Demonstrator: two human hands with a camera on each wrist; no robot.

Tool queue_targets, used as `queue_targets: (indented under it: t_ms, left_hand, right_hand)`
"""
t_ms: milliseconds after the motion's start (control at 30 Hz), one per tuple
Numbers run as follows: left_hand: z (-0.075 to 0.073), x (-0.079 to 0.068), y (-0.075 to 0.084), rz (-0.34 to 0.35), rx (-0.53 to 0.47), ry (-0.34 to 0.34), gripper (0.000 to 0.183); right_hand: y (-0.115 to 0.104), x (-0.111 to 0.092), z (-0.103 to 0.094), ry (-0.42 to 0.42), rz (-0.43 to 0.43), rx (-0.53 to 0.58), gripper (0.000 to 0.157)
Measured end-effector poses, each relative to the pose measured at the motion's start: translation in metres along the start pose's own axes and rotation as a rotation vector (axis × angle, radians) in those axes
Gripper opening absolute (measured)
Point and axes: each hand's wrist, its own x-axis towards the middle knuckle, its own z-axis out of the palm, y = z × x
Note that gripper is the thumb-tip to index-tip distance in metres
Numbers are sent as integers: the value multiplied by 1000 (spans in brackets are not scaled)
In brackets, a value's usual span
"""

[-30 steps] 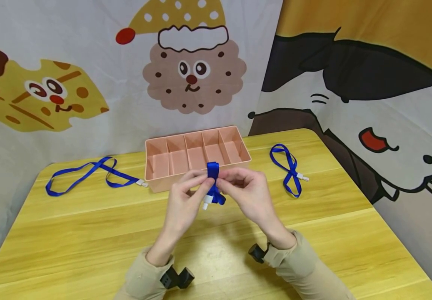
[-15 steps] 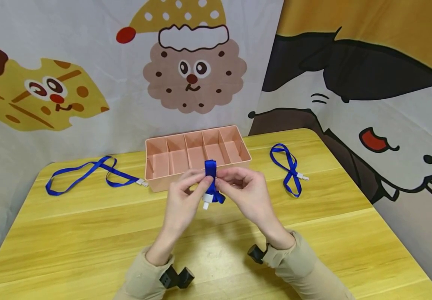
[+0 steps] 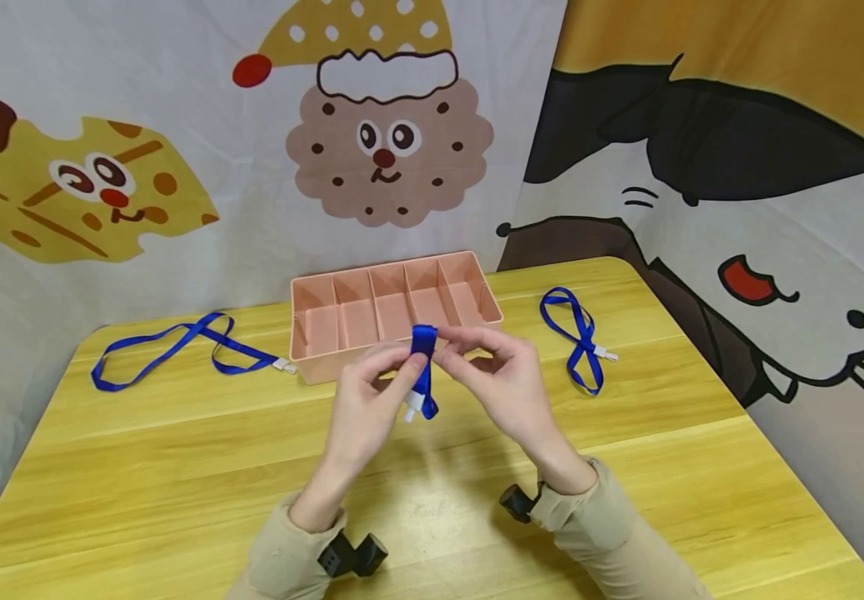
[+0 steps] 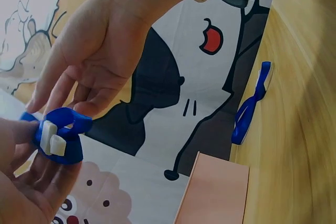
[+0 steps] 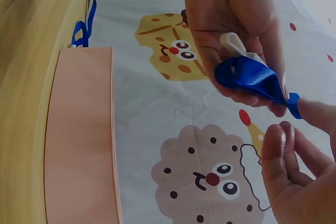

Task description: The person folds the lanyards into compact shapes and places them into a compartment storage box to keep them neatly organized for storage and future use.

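A blue lanyard (image 3: 422, 358) with a white plastic clip (image 3: 415, 403) is gathered into a narrow folded bundle above the table. My left hand (image 3: 368, 400) pinches it between thumb and fingers, and in the left wrist view the clip (image 4: 53, 138) faces the camera. On its other side is my right hand (image 3: 502, 379), index fingertip at the bundle's upper end and thumb close to its edge. The right wrist view shows a fingertip of my right hand (image 5: 302, 166) against the blue band (image 5: 257, 80). Exact contact of the right thumb is hard to see.
Behind the hands stands a pink box (image 3: 394, 350) with several compartments. One blue lanyard (image 3: 154, 354) lies looped on the table (image 3: 177, 483) at left. Another lanyard (image 3: 585, 342), crossed into a figure eight, lies at right. A printed cloth (image 3: 214, 50) hangs behind.
My right index finger has shifted up to the bundle's upper end. The loose loop at its lower end has swung downward and inward. My left hand keeps its hold almost unmoved.
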Motion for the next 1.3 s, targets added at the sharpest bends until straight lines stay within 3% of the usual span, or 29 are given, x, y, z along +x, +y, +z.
queue_targets:
  t_ms: [167,333,567,767,900,1000,1167,1300]
  left_hand:
    - [3,-1,0,17,65,-87,17]
    - [8,-2,-1,-69,0,-144,20]
    - [18,-6,-6,-106,-54,-195,25]
    - [21,-7,-6,-140,-67,-146,25]
    - [21,-7,-7,-119,-49,-118,24]
    - [22,-7,-8,-96,-64,-154,27]
    - [19,-7,-11,-87,-195,-257,48]
    - [15,-6,-12,-130,-276,-272,55]
  right_hand:
    - [0,1,-3,-31,-64,7,19]
    - [-2,1,-6,-26,-59,105,14]
    - [1,6,-11,32,59,182,13]
    - [3,9,-9,36,149,188,11]
    - [3,8,-10,-22,108,169,11]
    - [4,7,-12,-49,56,144,8]
    - [4,7,-14,-55,-5,122,15]
    - [3,7,-15,-72,-13,132,23]
